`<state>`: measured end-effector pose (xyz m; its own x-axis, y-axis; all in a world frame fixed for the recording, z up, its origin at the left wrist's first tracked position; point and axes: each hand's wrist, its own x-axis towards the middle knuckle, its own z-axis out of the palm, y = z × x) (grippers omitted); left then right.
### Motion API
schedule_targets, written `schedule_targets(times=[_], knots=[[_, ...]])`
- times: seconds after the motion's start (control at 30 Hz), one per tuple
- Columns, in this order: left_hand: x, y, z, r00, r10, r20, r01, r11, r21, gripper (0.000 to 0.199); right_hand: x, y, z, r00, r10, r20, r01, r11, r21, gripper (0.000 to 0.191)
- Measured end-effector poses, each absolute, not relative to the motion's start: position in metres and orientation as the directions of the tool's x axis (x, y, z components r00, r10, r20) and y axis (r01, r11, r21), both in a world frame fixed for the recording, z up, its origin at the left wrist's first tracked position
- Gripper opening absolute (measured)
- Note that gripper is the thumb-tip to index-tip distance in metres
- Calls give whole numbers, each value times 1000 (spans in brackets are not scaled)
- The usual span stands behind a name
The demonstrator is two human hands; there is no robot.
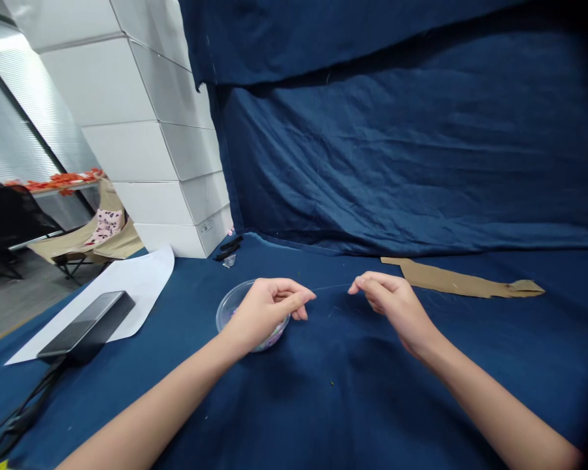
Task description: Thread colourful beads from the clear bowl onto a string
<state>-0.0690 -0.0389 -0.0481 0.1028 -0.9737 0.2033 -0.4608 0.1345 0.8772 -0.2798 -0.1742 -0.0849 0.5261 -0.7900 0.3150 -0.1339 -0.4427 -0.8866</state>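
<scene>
A thin clear thread (330, 287) stretches between my two hands, above the blue cloth (294, 418). My left hand (274, 303) pinches its left end between thumb and forefinger. At the right end, the thumb and forefinger of my right hand (389, 300) are closed on the same thread. Under my left hand and wrist stands a round clear plastic tub (225, 307), partly hidden. Small pale purple and whitish pieces show in it, too small to name.
White boxes (151, 156) are stacked at the back left. A black device with cables (88, 326) lies on white paper (151, 281). Torn brown cardboard (451, 279) lies at the right, before a hanging blue cloth (396, 150). Small black items (229, 247) lie near the boxes.
</scene>
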Motion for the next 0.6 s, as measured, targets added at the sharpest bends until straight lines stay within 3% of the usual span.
schedule_targets(times=[0.17, 0.27, 0.4, 0.47, 0.53, 0.6], knots=[[-59, -39, -53, 137, -899, 416, -716, 201, 669, 22, -277, -174, -93, 576, -758, 306, -309, -548, -777, 28], [-54, -38, -55, 8, -852, 524, -838, 280, 468, 17, -276, -167, -96, 566, -751, 340, -386, -606, -696, 21], [-57, -37, -55, -248, -823, 511, -873, 418, 249, 21, -276, -148, -88, 594, -582, 556, -280, -797, -535, 68], [-61, -37, -57, -388, -763, 517, -861, 500, 93, 22, -275, -135, -82, 692, -518, 502, -102, -759, -643, 72], [-65, -36, -59, -513, -676, 529, -819, 569, -69, 24, -273, -125, -79, 770, -501, 395, 32, -588, -808, 73], [-66, -36, -60, -567, -609, 555, -785, 603, -140, 26, -269, -120, -81, 810, -502, 303, 95, -398, -912, 66]])
